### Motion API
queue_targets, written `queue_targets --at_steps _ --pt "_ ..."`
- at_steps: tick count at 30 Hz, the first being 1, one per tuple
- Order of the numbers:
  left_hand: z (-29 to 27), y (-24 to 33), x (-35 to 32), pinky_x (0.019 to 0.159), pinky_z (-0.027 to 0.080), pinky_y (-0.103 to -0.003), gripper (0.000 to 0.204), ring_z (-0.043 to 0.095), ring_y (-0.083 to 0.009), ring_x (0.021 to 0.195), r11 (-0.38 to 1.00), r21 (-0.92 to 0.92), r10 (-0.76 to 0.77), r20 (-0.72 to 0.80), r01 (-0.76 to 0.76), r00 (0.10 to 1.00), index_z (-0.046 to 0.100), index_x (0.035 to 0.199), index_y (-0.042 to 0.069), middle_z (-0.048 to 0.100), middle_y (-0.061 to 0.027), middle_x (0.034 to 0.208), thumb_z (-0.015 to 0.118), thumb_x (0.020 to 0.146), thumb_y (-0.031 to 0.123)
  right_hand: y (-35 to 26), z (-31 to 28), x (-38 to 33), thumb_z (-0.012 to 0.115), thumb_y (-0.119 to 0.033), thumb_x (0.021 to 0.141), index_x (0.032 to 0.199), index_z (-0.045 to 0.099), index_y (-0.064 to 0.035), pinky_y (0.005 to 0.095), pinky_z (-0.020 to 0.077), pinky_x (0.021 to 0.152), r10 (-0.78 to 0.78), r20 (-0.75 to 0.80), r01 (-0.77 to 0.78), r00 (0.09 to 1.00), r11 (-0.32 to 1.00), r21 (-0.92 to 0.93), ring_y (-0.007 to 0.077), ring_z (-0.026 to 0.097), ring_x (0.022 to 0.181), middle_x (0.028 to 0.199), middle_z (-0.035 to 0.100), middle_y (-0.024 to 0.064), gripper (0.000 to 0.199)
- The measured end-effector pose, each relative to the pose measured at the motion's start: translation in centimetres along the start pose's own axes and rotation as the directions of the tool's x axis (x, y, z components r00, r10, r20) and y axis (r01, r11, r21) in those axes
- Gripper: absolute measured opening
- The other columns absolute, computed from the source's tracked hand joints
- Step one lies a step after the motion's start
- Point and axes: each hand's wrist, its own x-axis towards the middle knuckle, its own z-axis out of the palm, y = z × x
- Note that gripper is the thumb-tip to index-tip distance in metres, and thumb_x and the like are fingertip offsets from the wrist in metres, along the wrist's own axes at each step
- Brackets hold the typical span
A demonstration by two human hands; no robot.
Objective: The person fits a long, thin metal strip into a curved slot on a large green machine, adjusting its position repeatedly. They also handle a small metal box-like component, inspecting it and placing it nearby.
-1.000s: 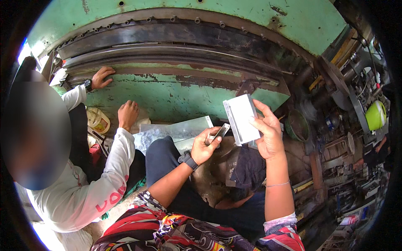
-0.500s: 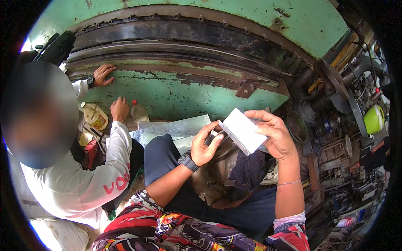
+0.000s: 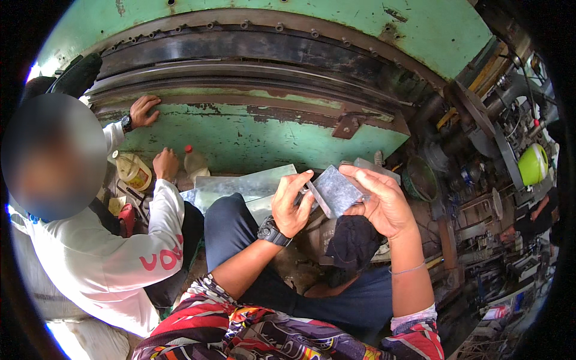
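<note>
Between my hands is a small bent sheet-metal piece (image 3: 339, 191), a grey square face with a raised flange along its left side. My right hand (image 3: 384, 201) grips its right side, thumb on top and the other fingers partly hidden underneath. On the other side, my left hand (image 3: 291, 207) has curled fingers and thumb at the flange edge. The piece is tilted in the air above my lap, over a dark cloth (image 3: 353, 243). Flat shiny metal sheets (image 3: 246, 185) lie beyond my left knee.
A large green press machine (image 3: 240, 135) spans the far side. At left sits a person in a white long-sleeved top (image 3: 108, 261), one hand (image 3: 144, 111) on the machine's ledge. Near them stand a yellowish jug (image 3: 132, 171) and a red-capped bottle (image 3: 195, 163). Machinery and a lime-green container (image 3: 533, 165) are at right.
The metal piece has turned in my hands, so its bright glare has given way to a grey face. My right hand has shifted slightly lower; the other person's pose is nearly the same.
</note>
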Motion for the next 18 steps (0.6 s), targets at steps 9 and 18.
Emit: queue_targets --at_steps 9,18 --pt "1.9 0.2 -0.3 0.082 0.053 -0.042 0.029 0.065 -0.039 0.098 0.996 0.083 -0.035 -0.085 0.042 0.996 0.057 0.129 0.001 0.063 -0.0229 0.115 0.059 0.101 0.011 2.7 -1.8 0.9 0.067 -0.01 0.098 0.13 0.065 0.0005 0.0314 0.055 0.083 -0.325 0.158 0.336 0.932 0.616 -0.713 0.0212 0.069 0.087 0.111 0.071 0.011 0.034" --pt "3.2 -1.1 -2.1 0.098 0.049 -0.041 0.04 0.061 -0.0318 0.112 0.979 -0.198 -0.075 -0.115 0.051 0.991 0.048 0.136 -0.004 0.058 -0.0211 0.127 0.061 0.1 0.008 8.1 -1.8 2.0 0.07 -0.014 0.098 0.119 0.067 0.0015 0.0288 0.0514 0.086 -0.561 -0.009 0.392 0.828 0.59 -0.706 0.015 0.063 0.104 0.114 0.071 0.008 0.027"
